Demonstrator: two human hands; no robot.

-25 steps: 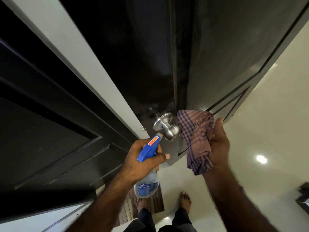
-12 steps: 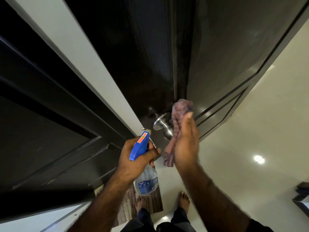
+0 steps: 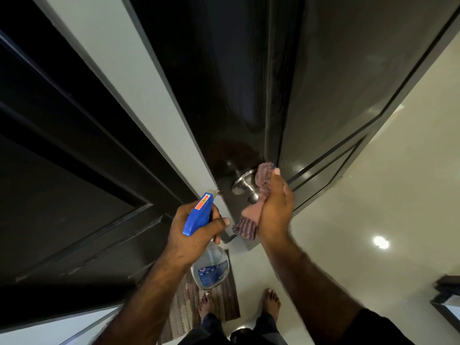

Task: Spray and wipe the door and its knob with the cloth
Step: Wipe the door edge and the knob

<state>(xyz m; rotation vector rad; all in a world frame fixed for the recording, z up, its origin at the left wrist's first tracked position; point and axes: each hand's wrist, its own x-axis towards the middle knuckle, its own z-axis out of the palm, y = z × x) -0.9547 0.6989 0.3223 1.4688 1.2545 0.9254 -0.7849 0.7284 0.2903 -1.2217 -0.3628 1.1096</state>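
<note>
A dark glossy door (image 3: 239,83) stands ajar in front of me, its silver round knob (image 3: 245,186) near the centre. My right hand (image 3: 275,207) presses a checked purple cloth (image 3: 261,179) against the knob's right side, fingers wrapped over it, hiding most of the knob's ball. A loose end of the cloth hangs below my palm. My left hand (image 3: 196,230) grips a clear spray bottle (image 3: 210,267) with a blue trigger head (image 3: 199,215), held just left of and below the knob, nozzle pointing up toward the door.
A second dark panelled door (image 3: 74,183) fills the left, with a pale frame strip (image 3: 149,103) between the two. A ribbed mat (image 3: 181,317) lies under my bare feet on the glossy cream floor (image 3: 373,195). A dark object (image 3: 448,295) sits at the right edge.
My right hand brought the cloth left from beside the knob onto it and now rubs it. My left hand with the bottle drifted slightly left and up.
</note>
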